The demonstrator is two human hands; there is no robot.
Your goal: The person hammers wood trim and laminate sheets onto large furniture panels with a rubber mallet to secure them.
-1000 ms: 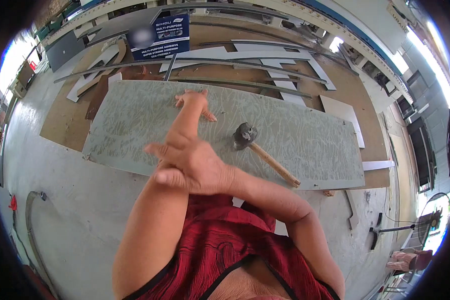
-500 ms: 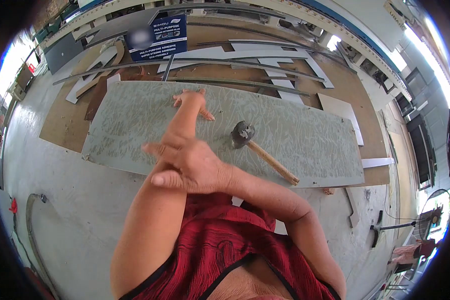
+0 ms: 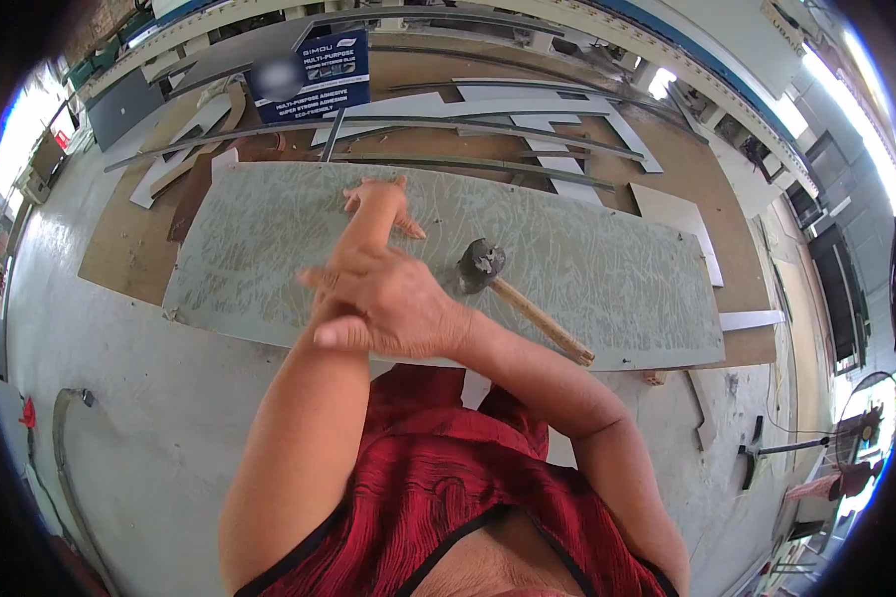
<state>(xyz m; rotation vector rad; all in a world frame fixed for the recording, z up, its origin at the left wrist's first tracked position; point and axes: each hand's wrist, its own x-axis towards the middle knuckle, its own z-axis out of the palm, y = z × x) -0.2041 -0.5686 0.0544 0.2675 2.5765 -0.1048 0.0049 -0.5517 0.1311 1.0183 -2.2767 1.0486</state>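
My left hand point(image 3: 380, 204) is pressed down on the patterned grey-green panel point(image 3: 607, 269), near its far edge, with fingers spread. Across my left forearm lies my right hand point(image 3: 388, 303), thumb apart and fingers stretched out, slightly blurred; it holds no object. To the right of both hands a mallet point(image 3: 486, 267) with a dark head and a wooden handle rests on the panel, its handle pointing toward the near right edge.
Behind the panel stands a blue adhesive box point(image 3: 319, 95). Metal strips point(image 3: 528, 129) and white offcuts point(image 3: 637, 139) lie on brown board point(image 3: 119, 239). A hose point(image 3: 60, 448) is on the floor at left, a fan point(image 3: 866, 428) at right.
My right hand has moved up along my left forearm, away from my body. My left hand and the mallet have stayed in place.
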